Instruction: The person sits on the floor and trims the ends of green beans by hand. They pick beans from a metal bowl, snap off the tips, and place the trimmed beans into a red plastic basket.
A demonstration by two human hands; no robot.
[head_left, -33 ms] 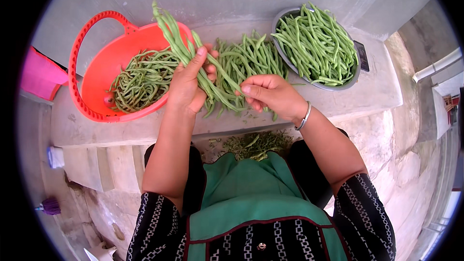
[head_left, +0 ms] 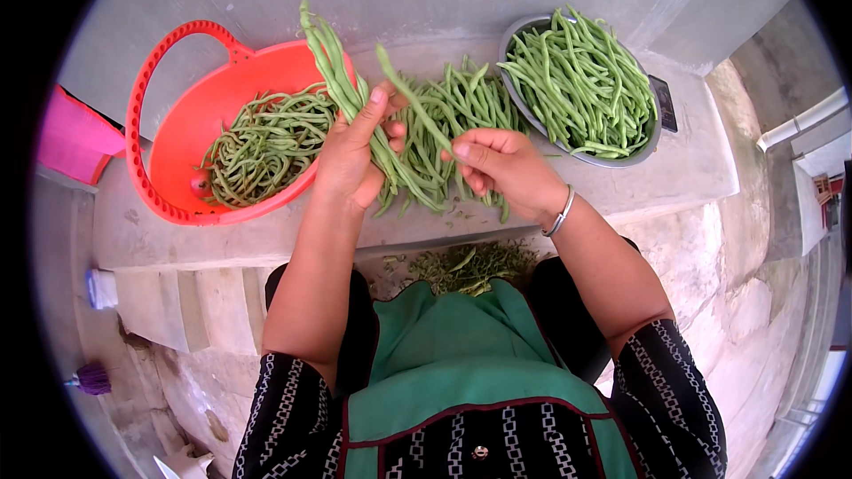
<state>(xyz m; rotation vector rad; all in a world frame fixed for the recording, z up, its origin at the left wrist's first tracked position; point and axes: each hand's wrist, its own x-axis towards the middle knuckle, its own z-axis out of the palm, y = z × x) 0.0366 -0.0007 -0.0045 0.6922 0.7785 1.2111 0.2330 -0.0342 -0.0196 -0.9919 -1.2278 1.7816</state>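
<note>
The left hand [head_left: 353, 158] grips a bunch of long green beans [head_left: 330, 62] just right of the red basket [head_left: 177, 155]. Further right of the basket, the right hand [head_left: 499, 167] pinches a single bean [head_left: 410, 99] above the loose bean pile [head_left: 461, 111]

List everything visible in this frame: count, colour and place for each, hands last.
basket: one, orange-red with loop handle, on the ledge at left, holds tangled beans.
bowl: one, grey metal, on the ledge at right, heaped with green beans.
bean pile: one, green, loose on the ledge between basket and bowl.
scraps: one heap, green trimmings, below the ledge by the lap.
ledge: one, grey concrete, across the middle.
pink container: one, far left.
apron: one, green, on the lap.
bracelet: one, silver, right wrist.
left hand: holds a bunch of long beans.
right hand: fingers pinch one bean.
</note>
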